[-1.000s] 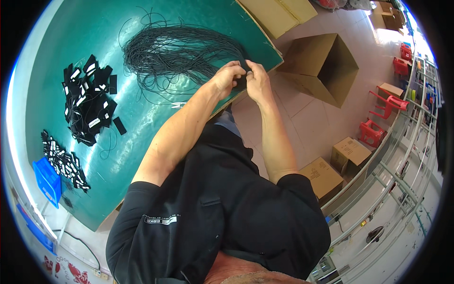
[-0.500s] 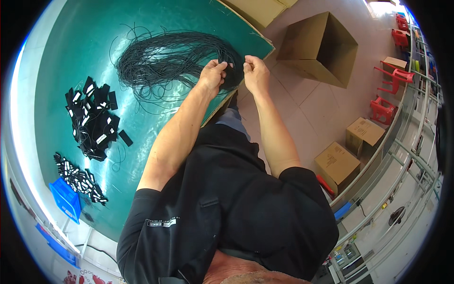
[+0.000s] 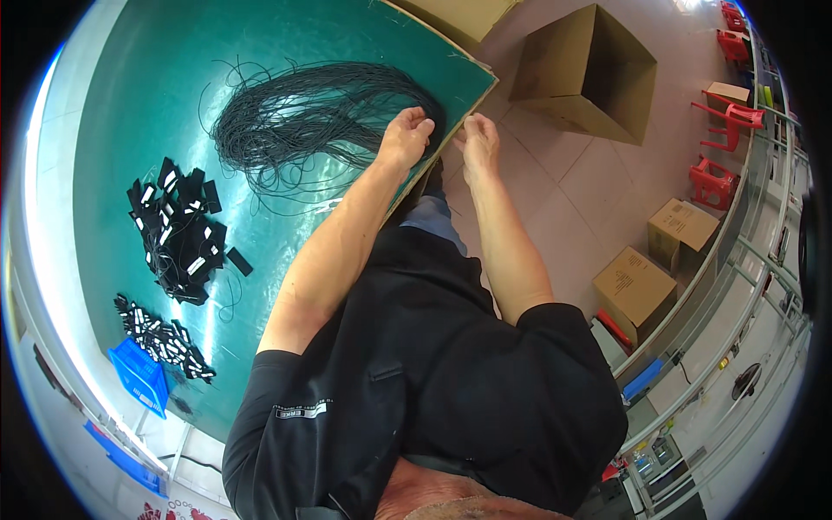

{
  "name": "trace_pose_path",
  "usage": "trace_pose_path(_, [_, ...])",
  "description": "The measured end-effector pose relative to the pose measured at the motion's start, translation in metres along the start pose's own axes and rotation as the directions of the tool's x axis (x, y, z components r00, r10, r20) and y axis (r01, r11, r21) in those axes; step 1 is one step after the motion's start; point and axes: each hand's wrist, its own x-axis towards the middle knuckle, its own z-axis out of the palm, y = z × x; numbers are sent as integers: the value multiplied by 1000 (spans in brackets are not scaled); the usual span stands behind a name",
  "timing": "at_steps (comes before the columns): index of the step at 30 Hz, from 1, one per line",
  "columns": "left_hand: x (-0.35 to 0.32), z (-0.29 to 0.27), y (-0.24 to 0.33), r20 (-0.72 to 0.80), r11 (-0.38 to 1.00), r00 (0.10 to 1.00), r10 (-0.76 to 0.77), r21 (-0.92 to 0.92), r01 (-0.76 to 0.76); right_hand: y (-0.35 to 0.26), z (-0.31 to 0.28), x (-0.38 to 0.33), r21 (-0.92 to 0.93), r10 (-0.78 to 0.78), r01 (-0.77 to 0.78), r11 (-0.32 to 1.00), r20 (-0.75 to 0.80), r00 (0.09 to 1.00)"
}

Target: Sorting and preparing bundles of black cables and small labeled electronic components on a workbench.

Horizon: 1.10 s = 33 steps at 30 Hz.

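Observation:
A large looped hank of thin black cords [image 3: 303,117] lies across the green table. My left hand [image 3: 406,139] is at its right-hand end, thumb and fingers pinched together; whatever is between them is too small to make out. Just past the table edge, my right hand [image 3: 479,147] is raised with its fingertips drawn together, apart from the left. Any thin strand in it cannot be seen. Down the left side of the table sit a heap of black flat pieces with white labels [image 3: 180,230] and a smaller pile of black-and-white pieces [image 3: 165,338].
The green table [image 3: 260,303] ends at a corner just beyond my hands. A blue basket [image 3: 139,377] is at its left edge. On the floor are an open cardboard box [image 3: 555,78], smaller cartons [image 3: 635,290] and red stools [image 3: 713,182], with metal racking along the right.
My left hand has shifted slightly right along the hank's end. My right hand has moved a little right and nearer to me. The whole view has turned slightly.

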Motion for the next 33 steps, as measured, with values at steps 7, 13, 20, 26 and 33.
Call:
trace_pose_path(7, [-3, 14, -12, 161, 999, 986, -31, -7, 33, 9, -7, -5, 135, 145, -162, 977, 127, 981])
trace_pose_path(13, [-8, 18, -27, 312, 999, 950, -21, 51, 5, -5, -2, -19, 295, 75, -135, 946, 206, 976])
trace_pose_path(20, [-13, -3, -19, 349, 996, 937, 6, 85, -38, 1, -15, -11, 207, 100, -180, 962, 347, 933])
trace_pose_path(26, [-20, -27, -14, 252, 985, 965, 70, 137, -107, 10, -11, -10, 11, 43, -46, 999, 204, 978])
trace_pose_path(33, [-24, -29, -17, 266, 953, 956, 122, 236, -187, 13, -11, -20, -390, -246, 249, 886, 59, 967])
